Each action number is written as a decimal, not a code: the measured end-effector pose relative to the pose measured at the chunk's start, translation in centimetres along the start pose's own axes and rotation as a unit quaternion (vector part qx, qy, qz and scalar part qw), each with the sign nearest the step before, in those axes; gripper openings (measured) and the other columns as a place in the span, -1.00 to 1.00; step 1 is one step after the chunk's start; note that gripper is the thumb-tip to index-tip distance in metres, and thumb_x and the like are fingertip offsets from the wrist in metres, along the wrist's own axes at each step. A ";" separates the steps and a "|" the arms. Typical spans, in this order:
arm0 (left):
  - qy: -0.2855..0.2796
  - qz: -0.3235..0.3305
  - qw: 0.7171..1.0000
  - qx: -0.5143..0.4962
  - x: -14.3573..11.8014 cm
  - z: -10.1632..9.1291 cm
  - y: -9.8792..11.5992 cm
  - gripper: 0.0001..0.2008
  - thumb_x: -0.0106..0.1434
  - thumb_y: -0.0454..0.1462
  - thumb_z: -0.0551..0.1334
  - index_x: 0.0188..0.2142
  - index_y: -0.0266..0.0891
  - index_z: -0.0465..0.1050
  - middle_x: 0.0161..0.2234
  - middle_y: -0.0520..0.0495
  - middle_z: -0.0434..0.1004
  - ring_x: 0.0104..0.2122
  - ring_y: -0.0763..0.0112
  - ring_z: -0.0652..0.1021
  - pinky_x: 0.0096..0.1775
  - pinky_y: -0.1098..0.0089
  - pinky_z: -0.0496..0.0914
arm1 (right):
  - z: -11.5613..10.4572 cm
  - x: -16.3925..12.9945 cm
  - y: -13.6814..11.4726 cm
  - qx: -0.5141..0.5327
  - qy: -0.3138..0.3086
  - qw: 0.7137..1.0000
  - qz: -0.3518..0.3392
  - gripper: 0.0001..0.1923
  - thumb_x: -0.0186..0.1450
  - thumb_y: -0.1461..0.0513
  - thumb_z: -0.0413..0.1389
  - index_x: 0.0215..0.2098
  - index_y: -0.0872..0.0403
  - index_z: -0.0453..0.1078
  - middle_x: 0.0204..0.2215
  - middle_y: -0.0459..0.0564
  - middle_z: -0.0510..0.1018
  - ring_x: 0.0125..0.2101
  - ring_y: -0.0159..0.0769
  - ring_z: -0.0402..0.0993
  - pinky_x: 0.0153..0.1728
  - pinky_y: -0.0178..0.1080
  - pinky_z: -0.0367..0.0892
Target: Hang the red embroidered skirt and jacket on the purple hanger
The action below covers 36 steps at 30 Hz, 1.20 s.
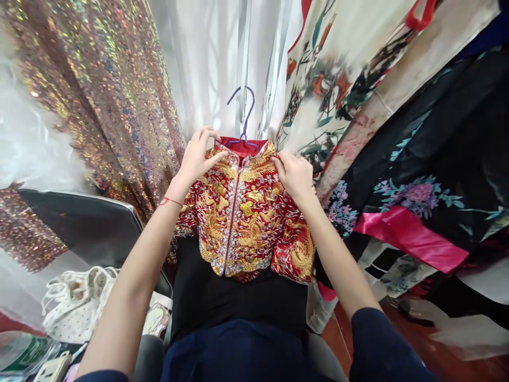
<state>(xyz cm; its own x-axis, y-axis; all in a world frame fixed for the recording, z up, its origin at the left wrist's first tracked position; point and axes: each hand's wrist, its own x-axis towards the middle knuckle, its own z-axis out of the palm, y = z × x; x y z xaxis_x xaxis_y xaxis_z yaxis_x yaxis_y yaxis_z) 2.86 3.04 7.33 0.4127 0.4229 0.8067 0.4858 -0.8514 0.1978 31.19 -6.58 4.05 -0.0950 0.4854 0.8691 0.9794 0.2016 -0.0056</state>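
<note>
A small red jacket [254, 212], thick with gold and silver embroidery, lies front up over my lap. A purple hanger [249, 114] sits inside its neck, the hook standing up above the collar. At the shoulder on the left of the collar, my left hand [201, 154] grips the cloth, thumb laid across the front and fingers over the top edge. My right hand [293, 172] pinches the other shoulder close to the collar. Both front edges meet along a red line down the middle. The fingertips of each hand are partly hidden by the cloth.
Sequinned fabric [99, 79] hangs at the left above a black chair back [79, 228]. A dotted drawstring bag [75, 302] and a plastic bottle [26, 350] are at lower left. White curtains [207, 63] hang ahead; a black floral garment [445, 143] and pink ribbon [413, 236] hang right.
</note>
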 end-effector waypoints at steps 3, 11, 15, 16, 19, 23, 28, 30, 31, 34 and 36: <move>-0.054 -0.038 0.997 -0.029 -0.9 0.5 -2.1 -0.34 0.27 -0.03 0.31 0.25 -0.24 0.19 0.05 -0.29 0.51 0.01 0.15 0.53 0.07 0.16 0.37 | 0.0 -0.7 0.6 -0.030 0.008 0.999 0.026 -0.40 0.49 -0.14 -0.23 -0.17 0.10 0.45 -0.35 0.08 0.59 -0.39 -0.23 0.43 -0.35 -0.24 0.16; 0.001 -0.047 0.983 0.177 -3.2 -0.1 -2.0 -0.62 0.46 -0.07 0.05 -0.40 -0.18 0.44 -0.47 -0.09 0.52 -0.44 0.31 0.50 -0.35 0.34 0.22 | -1.0 -2.5 3.2 -0.037 -0.017 0.997 -0.058 -0.43 0.53 -0.04 -0.29 -0.20 0.07 0.46 -0.35 0.08 0.60 -0.31 -0.19 0.48 -0.28 -0.22 0.21; 0.047 -0.053 0.982 0.175 -2.1 -1.1 -1.7 -0.56 0.45 -0.01 0.06 -0.43 -0.19 0.45 -0.53 -0.07 0.49 -0.51 0.35 0.45 -0.40 0.35 0.15 | -1.0 -1.0 4.0 0.014 0.004 0.999 -0.037 -0.46 0.52 -0.04 -0.22 -0.24 0.05 0.47 -0.41 0.04 0.61 -0.40 -0.23 0.50 -0.37 -0.27 0.18; 0.041 -0.055 0.984 0.165 -1.9 -1.3 -1.8 -0.56 0.44 0.01 0.05 -0.42 -0.19 0.47 -0.53 -0.06 0.50 -0.52 0.36 0.45 -0.39 0.35 0.15 | -0.8 -0.8 4.0 0.028 0.000 0.999 -0.026 -0.47 0.52 -0.05 -0.20 -0.23 0.05 0.48 -0.40 0.04 0.62 -0.40 -0.23 0.51 -0.38 -0.27 0.17; -0.017 -0.066 0.990 0.122 -2.2 -1.6 -2.3 -0.56 0.43 0.03 0.05 -0.37 -0.18 0.48 -0.50 -0.04 0.52 -0.51 0.37 0.44 -0.38 0.38 0.18 | 0.2 -0.9 4.1 0.041 -0.041 0.998 0.023 -0.50 0.50 -0.07 -0.14 -0.26 0.05 0.49 -0.42 0.05 0.63 -0.41 -0.18 0.52 -0.42 -0.27 0.12; -0.051 -0.091 0.987 0.121 -4.0 -1.4 -2.3 -0.56 0.45 0.01 -0.02 -0.40 -0.18 0.40 -0.49 -0.04 0.48 -0.49 0.36 0.41 -0.36 0.38 0.18 | 1.3 -1.9 3.9 0.033 -0.074 0.993 0.088 -0.54 0.45 -0.08 -0.05 -0.35 0.04 0.45 -0.50 0.05 0.58 -0.46 -0.16 0.48 -0.43 -0.26 0.02; -0.057 -0.123 0.981 0.138 -5.1 -1.2 -1.7 -0.57 0.45 0.01 -0.03 -0.45 -0.15 0.28 -0.52 -0.02 0.39 -0.48 0.34 0.40 -0.36 0.36 0.13 | 1.5 -2.2 3.7 0.042 -0.082 0.989 0.118 -0.51 0.43 -0.11 -0.06 -0.43 0.03 0.39 -0.56 0.01 0.52 -0.49 -0.17 0.44 -0.43 -0.26 -0.02; -0.057 -0.139 0.977 0.153 -5.0 -0.9 -1.5 -0.59 0.45 0.00 -0.01 -0.46 -0.15 0.25 -0.53 -0.02 0.39 -0.48 0.33 0.41 -0.37 0.35 0.10 | 1.4 -2.2 3.7 0.043 -0.085 0.988 0.121 -0.51 0.43 -0.12 -0.06 -0.44 0.02 0.37 -0.57 0.01 0.51 -0.49 -0.18 0.43 -0.43 -0.26 -0.02; -0.053 -0.147 0.974 0.164 -4.9 -0.7 -1.4 -0.59 0.45 0.00 0.00 -0.46 -0.15 0.24 -0.52 -0.03 0.40 -0.48 0.32 0.41 -0.38 0.35 0.09 | 1.4 -2.2 3.6 0.041 -0.085 0.988 0.120 -0.51 0.43 -0.12 -0.06 -0.44 0.02 0.37 -0.57 0.00 0.51 -0.49 -0.18 0.43 -0.43 -0.26 -0.03; -0.027 -0.166 0.966 0.194 -4.9 -0.1 -1.3 -0.61 0.44 -0.01 0.02 -0.45 -0.15 0.24 -0.50 -0.06 0.43 -0.47 0.30 0.44 -0.38 0.34 0.06 | 1.5 -2.4 3.6 0.033 -0.067 0.991 0.109 -0.48 0.44 -0.14 -0.12 -0.43 0.02 0.35 -0.55 0.02 0.52 -0.48 -0.18 0.43 -0.44 -0.25 -0.01; -0.014 -0.165 0.965 0.205 -5.1 0.1 -1.2 -0.61 0.44 0.00 0.02 -0.44 -0.15 0.24 -0.48 -0.07 0.45 -0.46 0.29 0.45 -0.38 0.33 0.06 | 1.4 -2.8 3.7 0.036 -0.052 0.994 0.086 -0.46 0.46 -0.14 -0.18 -0.40 0.03 0.34 -0.50 0.05 0.54 -0.46 -0.17 0.45 -0.43 -0.25 0.04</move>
<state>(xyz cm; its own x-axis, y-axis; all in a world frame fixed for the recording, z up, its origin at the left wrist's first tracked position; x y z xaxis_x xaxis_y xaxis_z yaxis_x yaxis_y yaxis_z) 0.23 1.98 2.94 0.2013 0.6638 0.7203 0.8563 -0.4764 0.1997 34.80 -5.97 0.90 0.0503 0.6024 0.7966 0.9677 0.1679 -0.1881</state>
